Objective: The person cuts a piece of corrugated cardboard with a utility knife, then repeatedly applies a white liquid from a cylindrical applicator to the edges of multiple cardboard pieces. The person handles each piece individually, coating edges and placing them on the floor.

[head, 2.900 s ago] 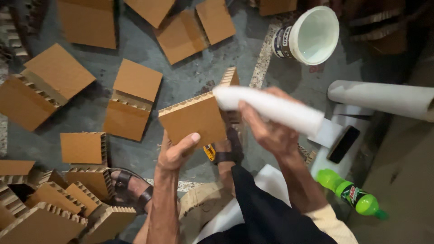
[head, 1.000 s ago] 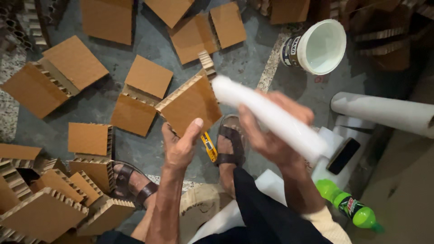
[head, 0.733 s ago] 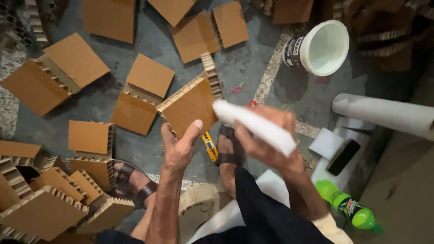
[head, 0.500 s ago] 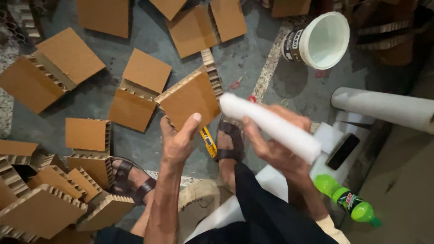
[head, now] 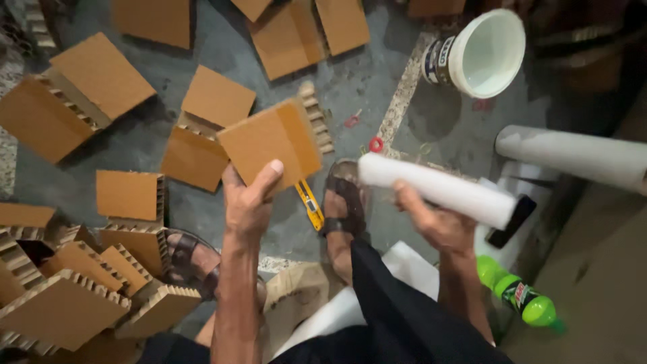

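Observation:
My left hand [head: 248, 202] grips a square slab of honeycomb cardboard [head: 273, 141] by its lower edge and holds it flat-side up over the floor. My right hand [head: 437, 222] is closed around a white cylinder [head: 438, 190] that lies nearly level, its free end pointing left toward the slab with a small gap between them. A yellow utility knife [head: 310, 205] lies on the floor between my two hands, next to my sandalled foot [head: 345, 202].
Several cut cardboard slabs [head: 101, 77] lie scattered on the grey floor, with a heap [head: 74, 290] at lower left. A white bucket [head: 482, 52] lies tipped at upper right. A white tube [head: 573, 152], a dark phone [head: 511, 221] and a green bottle [head: 519, 300] sit at right.
The white cylinder has swung from slanting across the slab to nearly level and apart from it. My left hand has turned the slab so that its broad face shows.

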